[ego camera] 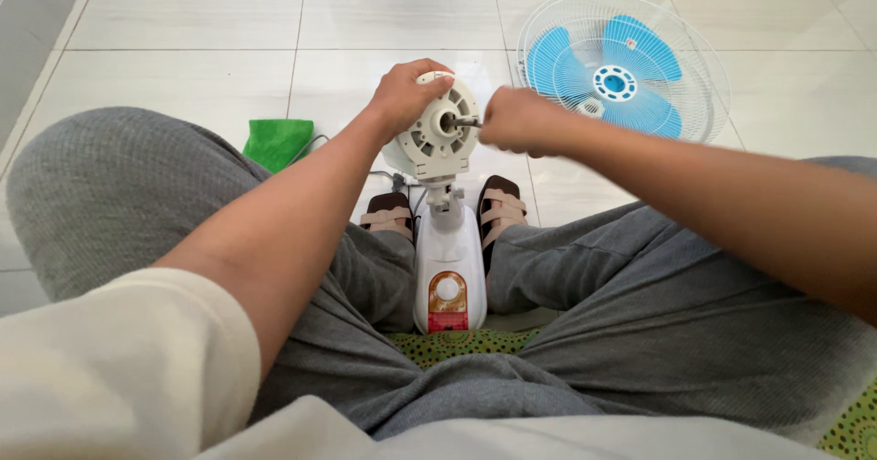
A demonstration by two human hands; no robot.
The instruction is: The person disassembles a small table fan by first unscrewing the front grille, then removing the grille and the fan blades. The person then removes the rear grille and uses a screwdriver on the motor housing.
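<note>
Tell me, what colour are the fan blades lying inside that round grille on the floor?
Light blue, as the head view shows: the fan blades sit inside a white wire grille.

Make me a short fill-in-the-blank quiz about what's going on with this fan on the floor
1. The left hand grips the top of the white fan's ____ housing.
2. The right hand pinches the metal ____ sticking out of its centre.
3. The detached grille with ____ blades lies on the tiled floor.
4. A folded ____ cloth lies left of the fan.

Missing words: motor; shaft; blue; green
</note>
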